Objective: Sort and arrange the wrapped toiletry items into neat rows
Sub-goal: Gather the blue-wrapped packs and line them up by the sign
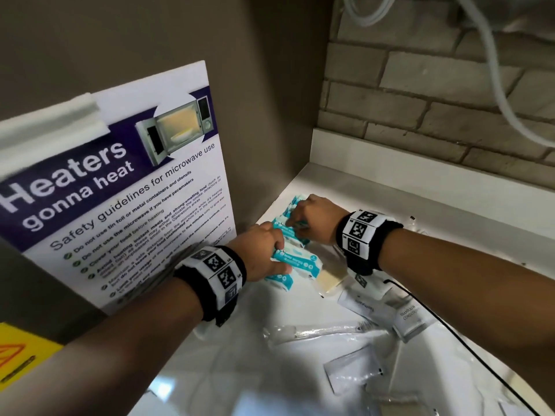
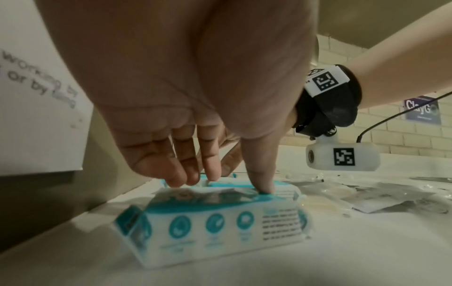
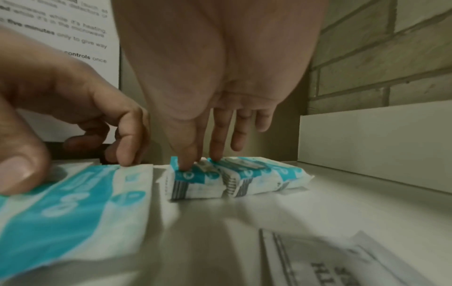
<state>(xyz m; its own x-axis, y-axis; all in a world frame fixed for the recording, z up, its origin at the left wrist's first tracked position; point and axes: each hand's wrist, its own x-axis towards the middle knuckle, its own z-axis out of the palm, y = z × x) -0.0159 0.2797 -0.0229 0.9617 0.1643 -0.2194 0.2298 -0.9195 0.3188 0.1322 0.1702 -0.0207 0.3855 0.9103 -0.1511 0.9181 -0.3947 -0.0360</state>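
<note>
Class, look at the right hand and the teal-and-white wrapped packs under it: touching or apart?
Touching. In the right wrist view, the right hand sets its straight fingertips on top of the teal-and-white packs, with no gap visible.

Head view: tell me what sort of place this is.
Probably a shared pantry or staff kitchen corner: a microwave safety poster leans on the wall, beside a white counter under a brick wall.

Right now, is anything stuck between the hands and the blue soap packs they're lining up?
Nothing visible is in the way. The left hand already touches a blue pack with its fingertips, and the right hand presses its fingertips on the far blue packs. The clear sachets lie nearer the person.
</note>
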